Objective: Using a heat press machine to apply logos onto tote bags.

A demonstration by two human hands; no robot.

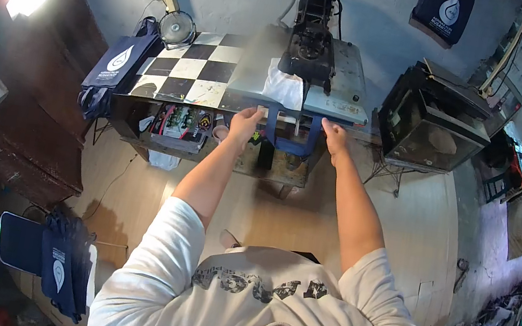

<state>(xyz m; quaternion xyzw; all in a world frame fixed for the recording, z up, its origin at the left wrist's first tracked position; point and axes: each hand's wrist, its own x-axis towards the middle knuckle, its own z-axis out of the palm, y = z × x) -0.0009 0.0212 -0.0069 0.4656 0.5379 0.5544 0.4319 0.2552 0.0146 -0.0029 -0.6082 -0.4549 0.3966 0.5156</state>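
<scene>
A navy tote bag (294, 146) lies mostly hidden in a heat press (254, 75), its two handles hanging over the front edge. At the left end of the bag's top edge, my left hand (244, 127) pinches the fabric. My right hand (336, 141) grips the opposite end, close to the right handle. Both arms reach straight forward. A white cloth (284, 85) drapes over the front of the press's upper plate, below its dark central mechanism (311, 48).
Left of the press, a checkered tabletop (194, 68) carries a small fan (178, 28) and a stack of printed navy bags (118, 63). A shelf (176, 149) below holds packets. A glass-fronted cabinet (435, 129) stands right. More bags (62, 270) hang over a chair (18, 242) behind left.
</scene>
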